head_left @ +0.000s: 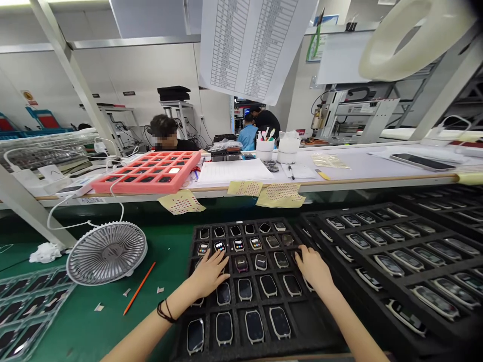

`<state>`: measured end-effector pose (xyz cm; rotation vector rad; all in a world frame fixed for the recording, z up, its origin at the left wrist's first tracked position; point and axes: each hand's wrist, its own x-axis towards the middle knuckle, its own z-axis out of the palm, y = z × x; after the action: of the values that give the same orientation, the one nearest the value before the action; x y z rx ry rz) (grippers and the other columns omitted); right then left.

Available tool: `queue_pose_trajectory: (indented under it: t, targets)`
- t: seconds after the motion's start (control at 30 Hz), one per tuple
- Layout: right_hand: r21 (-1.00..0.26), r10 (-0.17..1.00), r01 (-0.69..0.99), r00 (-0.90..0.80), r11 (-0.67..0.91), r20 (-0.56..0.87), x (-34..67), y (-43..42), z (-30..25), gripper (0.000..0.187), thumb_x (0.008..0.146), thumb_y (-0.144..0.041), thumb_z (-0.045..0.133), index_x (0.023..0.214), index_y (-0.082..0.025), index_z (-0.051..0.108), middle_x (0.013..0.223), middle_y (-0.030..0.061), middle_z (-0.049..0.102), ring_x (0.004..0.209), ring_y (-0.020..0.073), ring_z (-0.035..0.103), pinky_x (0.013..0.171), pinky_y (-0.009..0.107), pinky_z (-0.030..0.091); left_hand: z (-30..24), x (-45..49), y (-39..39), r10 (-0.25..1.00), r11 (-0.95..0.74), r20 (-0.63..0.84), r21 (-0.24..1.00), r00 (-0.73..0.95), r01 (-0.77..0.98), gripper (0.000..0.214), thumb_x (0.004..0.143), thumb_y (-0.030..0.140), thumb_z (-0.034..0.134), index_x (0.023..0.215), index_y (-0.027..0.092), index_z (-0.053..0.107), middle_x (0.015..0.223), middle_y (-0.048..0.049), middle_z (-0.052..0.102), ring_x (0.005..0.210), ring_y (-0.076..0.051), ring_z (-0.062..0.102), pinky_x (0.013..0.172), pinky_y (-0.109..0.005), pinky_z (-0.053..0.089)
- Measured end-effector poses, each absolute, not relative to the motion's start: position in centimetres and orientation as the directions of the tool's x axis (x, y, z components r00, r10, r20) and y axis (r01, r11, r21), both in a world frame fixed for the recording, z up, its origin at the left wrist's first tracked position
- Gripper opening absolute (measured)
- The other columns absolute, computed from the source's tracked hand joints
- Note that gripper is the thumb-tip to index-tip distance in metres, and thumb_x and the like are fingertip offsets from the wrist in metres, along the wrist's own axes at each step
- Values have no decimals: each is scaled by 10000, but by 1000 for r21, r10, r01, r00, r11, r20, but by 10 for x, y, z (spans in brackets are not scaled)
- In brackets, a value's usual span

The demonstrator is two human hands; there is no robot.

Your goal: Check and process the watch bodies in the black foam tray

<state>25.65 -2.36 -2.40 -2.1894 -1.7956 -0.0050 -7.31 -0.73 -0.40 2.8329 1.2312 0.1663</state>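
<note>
Black foam lies under both our open hands. Our left hand [209,274] sits with its fingers spread over the middle rows, close beside a watch body with a lit screen [220,246]. Our right hand [313,269] is open too, its fingers [300,256] curving down at the right end of the same rows. Neither hand grips anything, though we cannot tell whether the fingers are touching the watch bodies or only just above them.

The watch bodies [245,289] stand in rows in the black foam tray [302,327] at lower centre of the frame, one to a compartment. Just right of it lies a second black tray [313,216] of similar pieces. To the left, on the green surface [94,322], are an orange pencil [139,288] and a white desk fan [106,253], with another tray [26,311] at lower left. Across the gap, on a white surface [339,168], sits a coral-red tray [181,158], with perforated yellow sheets [281,195] hanging from the edge. A seated co-worker [166,133] is beyond it, upper left of centre.
</note>
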Motion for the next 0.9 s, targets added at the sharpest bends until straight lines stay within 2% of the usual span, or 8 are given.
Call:
queue_pose_trajectory:
  t: [0.1, 0.2, 0.3, 0.5, 0.63, 0.7, 0.77, 0.9]
  targets:
    - [-268, 952, 949, 223, -163, 211, 255, -25, -31, 275, 903, -179, 387, 1047, -78, 598, 927, 202, 656, 880, 306, 637, 694, 343, 441, 16, -21, -6, 697, -716, 202, 149, 688, 682, 313, 916, 252, 484, 1212, 181, 555, 1251, -117, 587, 1194, -255, 507, 1058, -467, 331]
    - [-346, 946, 926, 240, -154, 220, 260, -24, -35, 280, 909, -186, 361, 1047, -112, 593, 914, 151, 675, 797, 251, 663, 646, 302, 443, 23, 39, 0, 608, -785, 122, 239, 784, 572, 289, 896, 214, 494, 1175, 188, 564, 1147, -90, 622, 1102, -231, 551, 960, -364, 429]
    - [-427, 938, 894, 252, -132, 237, 267, -21, -38, 274, 902, -195, 358, 1008, -137, 604, 851, 104, 698, 763, 221, 677, 641, 279, 455, 14, 85, 15, 597, -787, 59, 236, 800, 570, 305, 820, 208, 591, 1121, 167, 584, 1108, -119, 631, 1070, -268, 566, 929, -379, 440]
    - [-532, 898, 843, 296, -84, 326, 264, -18, -37, 279, 871, -168, 380, 1016, -149, 618, 909, 101, 713, 828, 219, 686, 718, 285, 494, 4, 114, 42, 648, -743, 4, 221, 762, 631, 402, 601, 182, 725, 985, 157, 608, 1016, -150, 659, 964, -329, 607, 806, -392, 477]
    - [-578, 824, 813, 373, -69, 426, 263, -14, -36, 358, 871, -238, 425, 1202, -177, 547, 1016, 106, 670, 956, 237, 637, 800, 315, 499, 17, 116, 50, 640, -748, 38, 257, 767, 612, 403, 553, 223, 706, 935, 168, 595, 951, -122, 663, 891, -313, 615, 753, -365, 474]
    - [-694, 743, 720, 456, 17, 491, 266, -10, -38, 394, 883, -289, 417, 1251, -180, 504, 999, 107, 640, 936, 242, 620, 807, 346, 501, 24, 121, 53, 634, -752, 72, 291, 770, 591, 410, 587, 258, 672, 976, 173, 578, 945, -107, 658, 886, -296, 612, 743, -350, 469]
    - [-814, 686, 568, 547, 117, 480, 270, -6, -43, 399, 886, -324, 416, 1251, -179, 488, 922, 85, 622, 842, 230, 618, 788, 360, 507, 27, 131, 55, 616, -761, 102, 333, 781, 557, 405, 631, 272, 631, 1022, 190, 562, 965, -81, 654, 891, -261, 611, 753, -319, 461]
    - [-890, 660, 405, 614, 207, 433, 276, 2, -52, 349, 859, -316, 449, 1175, -184, 519, 818, 50, 608, 746, 219, 615, 754, 360, 514, 23, 155, 58, 557, -780, 84, 395, 826, 486, 335, 610, 246, 627, 938, 182, 598, 968, -76, 667, 888, -251, 618, 759, -295, 455]
